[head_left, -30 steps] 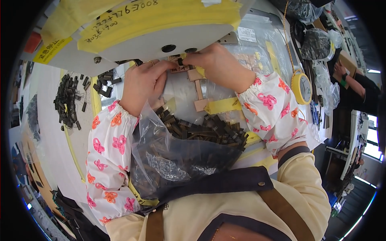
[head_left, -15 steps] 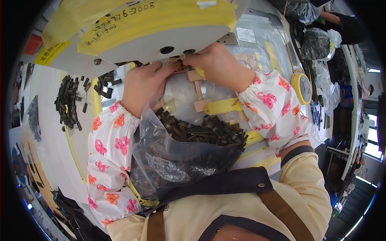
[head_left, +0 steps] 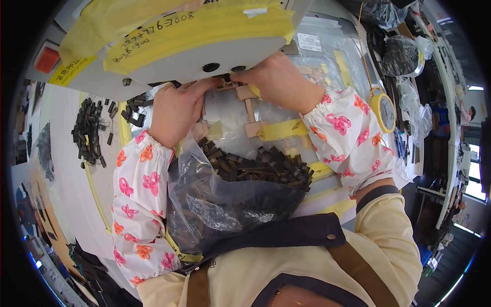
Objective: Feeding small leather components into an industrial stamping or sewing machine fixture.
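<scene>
Beneath the overhanging grey machine housing (head_left: 169,61), my two hands come close together. My left hand (head_left: 176,110) reaches in from the left, its thumb and index finger stretched toward the middle and bent close together. My right hand (head_left: 279,79) comes from the right, fingertips pinched near the same spot. A small dark piece (head_left: 226,78) shows between both sets of fingertips, above a pinkish block (head_left: 228,87). The housing's edge hides part of the fingers, so the exact grip cannot be made out. Below the hands, a clear plastic bag (head_left: 204,204) holds many dark small blocks (head_left: 255,166).
A loose pile of dark pieces (head_left: 89,130) lies at left, with a smaller cluster (head_left: 134,110) by the yellow tape strip. Pinkish blocks (head_left: 250,110) and yellow tape (head_left: 281,130) are fixed to the surface. A round yellow-rimmed gauge (head_left: 383,111) stands at right.
My left hand has shifted slightly left and its fingers have drawn back a little from the right fingertips. The view has tilted slightly. The dark piece shows more clearly.
</scene>
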{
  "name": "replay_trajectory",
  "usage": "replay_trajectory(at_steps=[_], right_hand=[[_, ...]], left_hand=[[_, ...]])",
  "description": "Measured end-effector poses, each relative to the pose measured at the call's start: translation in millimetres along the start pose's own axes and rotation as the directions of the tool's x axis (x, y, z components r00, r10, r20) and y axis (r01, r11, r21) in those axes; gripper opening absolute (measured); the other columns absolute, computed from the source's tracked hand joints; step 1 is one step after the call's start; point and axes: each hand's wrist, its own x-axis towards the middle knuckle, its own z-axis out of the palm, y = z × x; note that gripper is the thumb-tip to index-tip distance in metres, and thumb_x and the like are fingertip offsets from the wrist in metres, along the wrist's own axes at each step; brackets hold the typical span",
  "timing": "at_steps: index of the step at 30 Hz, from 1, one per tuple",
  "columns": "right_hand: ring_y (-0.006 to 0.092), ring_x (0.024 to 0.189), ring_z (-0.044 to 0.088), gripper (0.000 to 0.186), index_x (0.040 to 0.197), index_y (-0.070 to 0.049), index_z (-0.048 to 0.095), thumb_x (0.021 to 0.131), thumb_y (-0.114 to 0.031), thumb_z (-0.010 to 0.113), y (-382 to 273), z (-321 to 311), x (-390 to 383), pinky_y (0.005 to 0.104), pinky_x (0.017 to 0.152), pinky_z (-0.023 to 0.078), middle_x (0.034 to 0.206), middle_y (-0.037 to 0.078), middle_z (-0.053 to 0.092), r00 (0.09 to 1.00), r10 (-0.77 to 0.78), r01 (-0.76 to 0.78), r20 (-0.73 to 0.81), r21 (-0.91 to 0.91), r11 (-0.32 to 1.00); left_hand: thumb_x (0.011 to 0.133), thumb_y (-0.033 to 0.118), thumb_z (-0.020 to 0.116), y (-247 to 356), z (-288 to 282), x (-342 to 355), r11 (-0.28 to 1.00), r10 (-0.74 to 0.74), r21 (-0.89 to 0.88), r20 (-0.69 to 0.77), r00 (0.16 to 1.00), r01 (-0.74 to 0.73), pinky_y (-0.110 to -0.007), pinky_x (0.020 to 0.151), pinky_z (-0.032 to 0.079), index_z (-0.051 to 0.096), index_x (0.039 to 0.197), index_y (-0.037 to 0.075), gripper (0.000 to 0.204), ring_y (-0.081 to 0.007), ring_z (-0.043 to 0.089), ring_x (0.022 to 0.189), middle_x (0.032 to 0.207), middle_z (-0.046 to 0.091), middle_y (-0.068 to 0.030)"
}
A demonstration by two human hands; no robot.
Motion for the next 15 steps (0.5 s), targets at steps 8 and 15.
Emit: replay_trajectory(at_steps=[8,15], right_hand=[[0.0138,0.086,0.055,0.019,0.084,-0.019,0.071,0.070,-0.012,0.059,-0.2,2.0,-0.8,0.0307,0.079,0.036,0.089,-0.005,0.063,1.000,-0.013,0.012,-0.004,-0.018,1.000],[0.0140,0.087,0.056,0.021,0.086,-0.020,0.071,0.071,-0.012,0.059,0.2,2.0,-5.9,0.0314,0.079,0.036,0.090,-0.006,0.063,1.000,-0.023,0.024,0.010,-0.013,1.000]], left_hand=[[0.074,0.007,0.056,-1.6,-2.2,-0.6,1.000,0.013,0.015,-0.044,0.999,-0.012,-0.035,0.053,0.046,0.062,0.101,0.021,0.031,-0.0252,0.059,0.058,0.074,0.063,-0.0047],[0.075,0.007,0.055,-2.3,0.4,-1.4,0.998,0.023,0.058,-0.024,0.999,-0.022,-0.035,0.052,0.047,0.061,0.103,0.024,0.033,-0.0261,0.059,0.057,0.075,0.063,-0.0048]])
